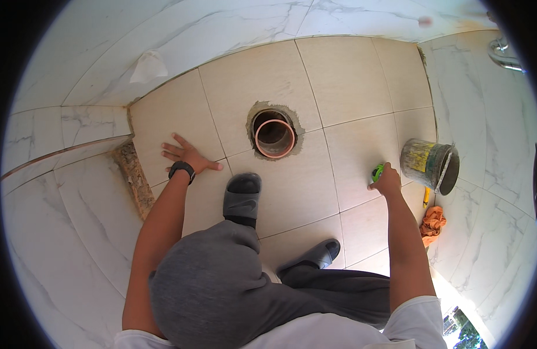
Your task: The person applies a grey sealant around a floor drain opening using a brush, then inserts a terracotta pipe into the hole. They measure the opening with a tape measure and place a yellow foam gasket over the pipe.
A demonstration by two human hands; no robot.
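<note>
Pressed flat to the beige floor tiles [280, 200], my left hand [190, 157] has its fingers spread and holds nothing. A dark watch [182, 171] is on that wrist. My right hand [388, 181] is closed around a small green and black tape measure [377, 172], low at the floor on the right. Between my hands and farther off, an orange-rimmed pipe [275, 156] stands in a round hole in the floor. Rough grey mortar [299, 123] surrounds the hole. Fingers cover part of the tape measure.
A cement-stained bucket [417, 157] lies tilted on its side beyond my right hand. Near it are a slim yellow tool [426, 198] and a crumpled orange cloth [433, 225]. Marbled walls enclose the floor. A rough, broken edge [134, 174] runs along the left.
</note>
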